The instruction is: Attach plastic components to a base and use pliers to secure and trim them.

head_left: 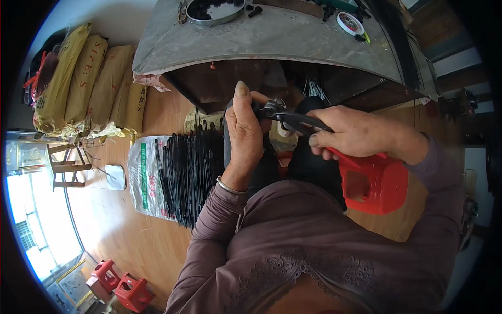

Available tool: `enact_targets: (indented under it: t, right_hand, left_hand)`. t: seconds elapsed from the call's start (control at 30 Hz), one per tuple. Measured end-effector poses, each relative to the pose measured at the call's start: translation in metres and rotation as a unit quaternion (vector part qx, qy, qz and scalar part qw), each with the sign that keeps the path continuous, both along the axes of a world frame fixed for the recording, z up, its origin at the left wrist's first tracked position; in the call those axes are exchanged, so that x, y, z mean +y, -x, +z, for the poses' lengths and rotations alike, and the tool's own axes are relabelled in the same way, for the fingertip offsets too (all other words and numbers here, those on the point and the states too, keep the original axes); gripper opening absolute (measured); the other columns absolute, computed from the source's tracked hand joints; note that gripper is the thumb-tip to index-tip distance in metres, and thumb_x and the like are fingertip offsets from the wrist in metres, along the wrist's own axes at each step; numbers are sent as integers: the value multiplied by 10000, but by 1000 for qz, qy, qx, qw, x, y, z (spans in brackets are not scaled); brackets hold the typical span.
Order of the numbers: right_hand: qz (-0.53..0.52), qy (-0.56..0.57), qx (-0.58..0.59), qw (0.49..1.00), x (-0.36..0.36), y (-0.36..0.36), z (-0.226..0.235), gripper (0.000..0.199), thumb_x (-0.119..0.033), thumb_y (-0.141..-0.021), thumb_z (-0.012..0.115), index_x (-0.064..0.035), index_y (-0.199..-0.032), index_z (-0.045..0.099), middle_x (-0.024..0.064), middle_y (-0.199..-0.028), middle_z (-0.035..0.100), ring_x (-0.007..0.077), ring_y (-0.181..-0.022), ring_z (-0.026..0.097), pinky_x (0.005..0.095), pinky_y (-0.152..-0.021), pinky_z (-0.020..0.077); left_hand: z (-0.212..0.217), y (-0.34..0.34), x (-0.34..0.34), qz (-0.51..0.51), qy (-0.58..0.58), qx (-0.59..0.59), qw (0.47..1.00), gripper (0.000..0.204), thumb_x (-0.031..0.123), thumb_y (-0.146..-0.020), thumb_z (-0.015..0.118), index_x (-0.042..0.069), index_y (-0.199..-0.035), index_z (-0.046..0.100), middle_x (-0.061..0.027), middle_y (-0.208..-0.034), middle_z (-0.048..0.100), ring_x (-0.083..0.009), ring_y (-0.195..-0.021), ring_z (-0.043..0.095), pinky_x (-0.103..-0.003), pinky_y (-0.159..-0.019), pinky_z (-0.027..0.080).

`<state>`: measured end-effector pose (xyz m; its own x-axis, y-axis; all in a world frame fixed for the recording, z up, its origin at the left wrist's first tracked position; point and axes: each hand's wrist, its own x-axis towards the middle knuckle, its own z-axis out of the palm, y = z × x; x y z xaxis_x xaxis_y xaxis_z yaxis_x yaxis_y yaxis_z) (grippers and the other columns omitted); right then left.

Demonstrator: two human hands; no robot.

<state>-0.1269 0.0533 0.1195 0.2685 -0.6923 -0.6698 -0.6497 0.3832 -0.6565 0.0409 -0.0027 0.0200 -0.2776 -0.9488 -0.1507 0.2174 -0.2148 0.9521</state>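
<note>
My right hand (350, 131) is closed round the dark handles of a pair of pliers (300, 119). Their metal jaws reach left to the fingers of my left hand (243, 128). That hand is curled with its thumb pointing up, gripping a small dark piece close to the jaws; its kind is mostly hidden by the fingers. Both hands are above my lap, just in front of the table edge. A thick bundle of long, thin black rods (191, 167) lies to the left of my legs, partly on a white plastic sack (144, 175).
The grey table (293, 36) carries a round metal tray (215, 21) of black bits and a white round dish (350, 23). A red plastic stool (384, 183) stands at right. Wrapped brown sacks (89, 78) lean by the left wall, near a wooden stool (68, 167).
</note>
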Motion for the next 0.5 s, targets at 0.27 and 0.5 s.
enact_targets:
  t: [0.27, 0.5]
  right_hand:
    - [-12, -110, 32, 993, -7, 3, 25, 208, -167, -953, 513, 3, -1072, 515, -1, -676, 484, 69, -532, 499, 238, -465, 452]
    - [19, 27, 40, 999, -11, 1, -6, 214, -171, -939, 527, -4, -1072, 531, 15, -696, 488, 92, -605, 487, 269, -531, 440]
  left_hand:
    - [-3, 2, 0, -32, 11, 8, 999, 652, 533, -978, 320, 18, -700, 607, 27, -524, 451, -44, -465, 382, -200, -454, 271]
    - [-5, 1, -8, -23, 30, 25, 999, 619, 490, -988, 323, -5, -763, 620, -31, -643, 575, -110, -587, 511, -255, -564, 403]
